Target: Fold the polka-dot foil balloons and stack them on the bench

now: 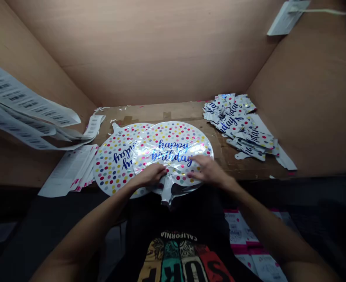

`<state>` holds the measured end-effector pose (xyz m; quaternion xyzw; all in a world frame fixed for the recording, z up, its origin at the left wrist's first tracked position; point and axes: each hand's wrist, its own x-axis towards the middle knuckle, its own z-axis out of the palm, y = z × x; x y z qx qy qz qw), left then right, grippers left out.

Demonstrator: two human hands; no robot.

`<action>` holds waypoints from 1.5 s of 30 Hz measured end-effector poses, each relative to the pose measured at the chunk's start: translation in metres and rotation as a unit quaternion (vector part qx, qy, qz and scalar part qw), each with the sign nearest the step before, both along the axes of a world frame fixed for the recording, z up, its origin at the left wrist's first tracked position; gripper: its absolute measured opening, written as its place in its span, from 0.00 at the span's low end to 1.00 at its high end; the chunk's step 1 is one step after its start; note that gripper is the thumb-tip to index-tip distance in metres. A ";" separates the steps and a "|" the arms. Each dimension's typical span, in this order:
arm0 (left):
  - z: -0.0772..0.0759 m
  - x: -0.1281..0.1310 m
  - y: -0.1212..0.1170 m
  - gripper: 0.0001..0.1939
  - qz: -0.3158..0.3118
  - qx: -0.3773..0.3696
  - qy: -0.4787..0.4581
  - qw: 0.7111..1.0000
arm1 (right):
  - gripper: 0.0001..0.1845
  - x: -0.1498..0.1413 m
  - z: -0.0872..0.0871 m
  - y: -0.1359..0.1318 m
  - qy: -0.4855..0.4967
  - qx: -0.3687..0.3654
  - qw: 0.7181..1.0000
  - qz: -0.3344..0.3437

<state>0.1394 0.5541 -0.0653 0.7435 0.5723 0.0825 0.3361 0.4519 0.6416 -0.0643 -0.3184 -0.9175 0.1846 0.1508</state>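
A flat foil balloon (pixel 173 135) with coloured dots and blue "happy birthday" lettering lies at the front edge of the work surface. Its tail (pixel 167 192) hangs toward me over the edge. My left hand (pixel 151 175) is closed on the balloon's lower part, just left of the tail. On its right side, my right hand (pixel 209 171) is slightly blurred, with thumb and forefinger apart over the foil. Underneath, to the left, lies a second dotted foil balloon (pixel 111 164), partly covered by the first.
Folded dotted balloons (pixel 234 121) form a pile at the right. Strips of barcode labels (pixel 38 105) hang at the left above a stack of white packets (pixel 70 168). Pink-and-white packages (pixel 243 235) sit below at the right. Tall cardboard-coloured walls (pixel 155 51) enclose the surface (pixel 187 111).
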 end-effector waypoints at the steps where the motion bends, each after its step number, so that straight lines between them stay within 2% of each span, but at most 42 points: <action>1: 0.002 0.000 0.002 0.19 0.010 -0.003 -0.001 1.000 | 0.34 -0.022 -0.002 -0.022 -0.012 0.015 0.999 0.035; 3: 0.005 0.002 0.005 0.20 0.026 0.003 0.007 1.000 | 0.22 -0.053 -0.008 -0.051 -0.040 0.058 0.996 0.052; 4: 0.008 0.003 0.007 0.20 0.034 0.008 0.018 0.999 | 0.15 -0.062 -0.010 -0.056 -0.048 0.074 0.995 0.046; 6: 0.014 0.004 0.009 0.20 0.048 0.024 0.045 0.998 | 0.11 -0.068 -0.011 -0.047 -0.047 0.056 0.996 0.046; 7: 0.018 0.004 0.009 0.19 0.054 0.041 0.056 0.996 | 0.11 -0.068 -0.010 -0.035 -0.044 0.014 0.997 0.065; 9: 0.025 0.003 0.010 0.17 0.067 0.104 0.071 0.990 | 0.09 -0.070 -0.004 0.002 -0.061 -0.116 0.985 0.115; 11: 0.031 0.001 0.009 0.18 0.079 0.180 0.089 0.977 | 0.07 -0.076 0.005 0.045 -0.098 -0.215 0.966 0.104; 14: 0.033 -0.001 0.008 0.35 0.090 0.221 0.154 0.959 | 0.11 -0.094 0.016 0.102 -0.095 -0.199 0.975 -0.019; 17: 0.029 -0.004 0.007 0.42 0.089 0.216 0.212 0.949 | 0.12 -0.110 0.024 0.130 -0.071 -0.174 0.982 -0.032; 19: 0.025 -0.007 0.008 0.41 0.113 0.236 0.210 0.942 | 0.11 -0.114 0.028 0.133 -0.070 -0.173 0.982 -0.023; 21: 0.024 -0.014 0.014 0.41 0.169 0.255 0.186 0.934 | 0.11 -0.110 0.029 0.125 -0.064 -0.184 0.981 0.006; 23: 0.026 -0.025 0.024 0.37 0.224 0.233 0.153 0.934 | 0.11 -0.102 0.028 0.114 -0.038 -0.195 0.979 0.047; 24: 0.027 -0.031 0.029 0.31 0.230 0.208 0.133 0.941 | 0.12 -0.097 0.027 0.109 -0.028 -0.196 0.979 0.057; 25: 0.029 -0.036 0.033 0.23 0.220 0.183 0.111 0.952 | 0.12 -0.093 0.026 0.106 -0.027 -0.194 0.979 0.048; 26: 0.031 -0.040 0.036 0.15 0.197 0.162 0.091 0.963 | 0.13 -0.089 0.025 0.106 -0.037 -0.188 0.981 0.017; 27: 0.033 -0.044 0.038 0.11 0.170 0.153 0.077 0.970 | 0.14 -0.087 0.025 0.109 -0.055 -0.178 0.982 -0.033; 30: 0.040 -0.048 0.031 0.18 0.139 0.182 0.091 0.969 | 0.19 -0.085 0.028 0.135 -0.092 -0.146 0.967 -0.186; 32: 0.048 -0.051 0.019 0.17 0.110 0.170 0.106 0.974 | 0.21 -0.086 0.030 0.154 -0.085 -0.133 0.960 -0.233; 34: 0.056 -0.056 0.008 0.12 0.011 0.061 0.065 0.996 | 0.23 -0.087 0.030 0.163 -0.070 -0.130 0.958 -0.245; 36: 0.064 -0.060 0.007 0.11 -0.096 -0.077 -0.017 0.992 | 0.26 -0.087 0.026 0.158 -0.052 -0.129 0.962 -0.237; 37: 0.065 -0.061 0.011 0.14 -0.107 -0.099 -0.057 0.988 | 0.28 -0.087 0.023 0.153 -0.032 -0.126 0.966 -0.226; 38: 0.065 -0.060 0.019 0.17 -0.081 -0.075 -0.084 0.990 | 0.29 -0.087 0.020 0.147 -0.006 -0.123 0.970 -0.211; 39: 0.062 -0.058 0.030 0.20 -0.027 -0.012 -0.093 0.995 | 0.29 -0.088 0.019 0.143 0.019 -0.124 0.972 -0.199; 41: 0.050 -0.053 0.057 0.23 0.115 0.163 -0.041 0.979 | 0.30 -0.091 0.019 0.140 0.052 -0.135 0.971 -0.188; 42: 0.041 -0.051 0.070 0.21 0.132 0.196 0.016 0.972 | 0.30 -0.091 0.021 0.143 0.054 -0.141 0.970 -0.191; 45: 0.012 -0.048 0.094 0.21 0.139 0.182 0.180 0.957 | 0.31 -0.073 0.028 0.159 0.002 -0.185 0.956 -0.229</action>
